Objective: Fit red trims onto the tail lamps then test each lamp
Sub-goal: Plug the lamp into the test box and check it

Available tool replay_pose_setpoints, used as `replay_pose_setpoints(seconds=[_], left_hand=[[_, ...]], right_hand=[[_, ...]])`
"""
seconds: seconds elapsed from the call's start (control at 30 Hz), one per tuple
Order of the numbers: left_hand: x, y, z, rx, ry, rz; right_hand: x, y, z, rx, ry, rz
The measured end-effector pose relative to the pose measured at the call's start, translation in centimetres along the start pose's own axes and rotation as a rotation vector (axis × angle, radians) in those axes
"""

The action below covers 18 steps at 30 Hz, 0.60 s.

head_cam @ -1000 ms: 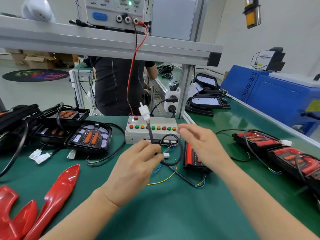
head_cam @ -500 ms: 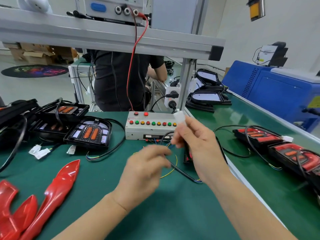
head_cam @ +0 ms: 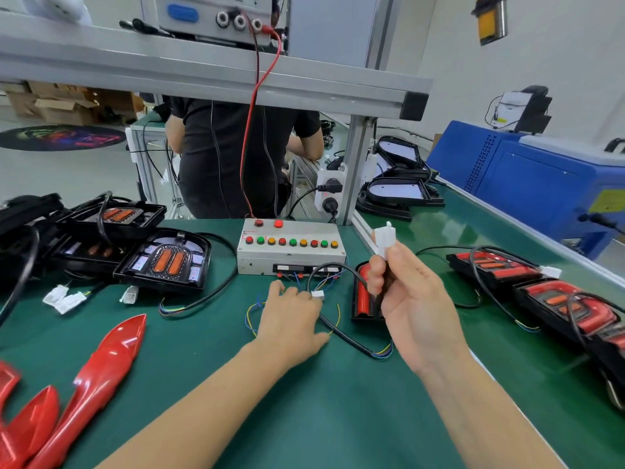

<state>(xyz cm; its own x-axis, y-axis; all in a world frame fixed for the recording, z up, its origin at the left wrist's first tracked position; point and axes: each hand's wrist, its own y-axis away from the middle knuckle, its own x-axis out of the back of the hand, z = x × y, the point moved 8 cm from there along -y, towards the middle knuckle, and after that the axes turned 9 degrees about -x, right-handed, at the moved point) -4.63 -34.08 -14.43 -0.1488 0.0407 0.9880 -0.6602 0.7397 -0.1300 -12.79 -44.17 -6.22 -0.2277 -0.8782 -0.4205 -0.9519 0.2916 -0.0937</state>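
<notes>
Head view: right hand [head_cam: 411,299] raised over bench [head_cam: 338,418], pinching white plug [head_cam: 385,239] upright; left hand [head_cam: 292,318] down among tester [head_cam: 291,255] wires [head_cam: 257,311], fingers curled, grip unclear.

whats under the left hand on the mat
Thin coloured wires and a black cable run out from under the left hand. A small white plug shows at its fingertips; anything beneath the palm is covered.

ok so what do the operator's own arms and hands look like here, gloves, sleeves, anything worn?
Both are bare. The left hand and right hand wear no gloves, and no rings or finger cots show. Both forearms are uncovered down to the bottom edge of the frame: no sleeve, watch, wrist strap or cable is visible on either one. Anything above the forearms is out of view.
</notes>
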Motion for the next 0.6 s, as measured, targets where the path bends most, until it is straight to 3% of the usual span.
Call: replay_pose_setpoints(seconds=[0.3,0.4,0.6], left_hand=[[1.3,0.1,-7.2,0.225,-0.123,0.048],[1.5,-0.8,-6.7,0.231,-0.013,0.161],[-1.3,-2.9,-4.8,0.210,0.283,0.092]], right_hand=[[0.4,0.1,-1.0,0.026,-0.002,0.014],[0.0,0.1,-0.8,0.025,-0.008,0.006],[-0.6,0.1,-1.4,0.044,-0.002,-0.003]])
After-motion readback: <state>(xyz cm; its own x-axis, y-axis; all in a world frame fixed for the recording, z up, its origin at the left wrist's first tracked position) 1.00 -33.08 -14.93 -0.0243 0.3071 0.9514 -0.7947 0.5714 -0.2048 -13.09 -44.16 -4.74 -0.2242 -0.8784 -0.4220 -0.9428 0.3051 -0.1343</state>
